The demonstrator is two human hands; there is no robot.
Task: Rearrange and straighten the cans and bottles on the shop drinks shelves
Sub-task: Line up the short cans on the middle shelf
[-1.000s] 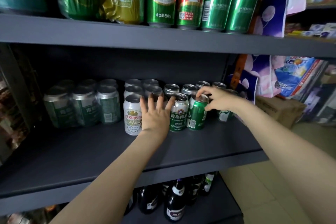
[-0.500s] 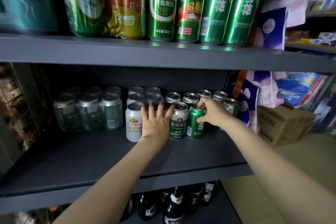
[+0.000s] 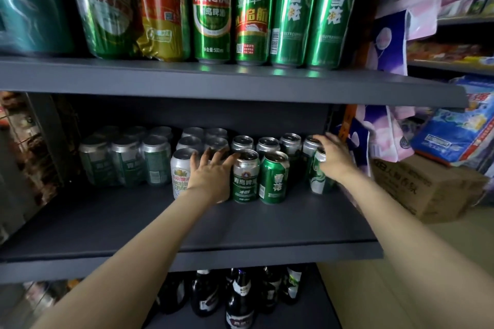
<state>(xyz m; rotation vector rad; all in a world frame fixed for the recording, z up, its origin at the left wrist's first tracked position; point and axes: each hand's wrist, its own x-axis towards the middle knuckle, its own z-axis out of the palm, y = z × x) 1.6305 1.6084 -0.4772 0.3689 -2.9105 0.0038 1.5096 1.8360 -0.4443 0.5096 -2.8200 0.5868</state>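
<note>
Middle shelf [image 3: 187, 224]: front row of three short cans at centre – white can [image 3: 179, 173], silver-green can [image 3: 245, 177], green can [image 3: 274, 179].
Left hand [image 3: 211, 176] flat, fingers spread, resting between white can and silver-green can.
Right hand [image 3: 335, 157] curled round fourth can [image 3: 318, 176], tilted, far right, apart from green can.
Shrink-wrapped can pack [image 3: 125, 160] at left.
Top shelf [image 3: 213, 80]: four tall green cans [image 3: 212, 8] in row; wrapped packs left of them.
Dark bottles [image 3: 239, 299] on bottom shelf, count unclear.
</note>
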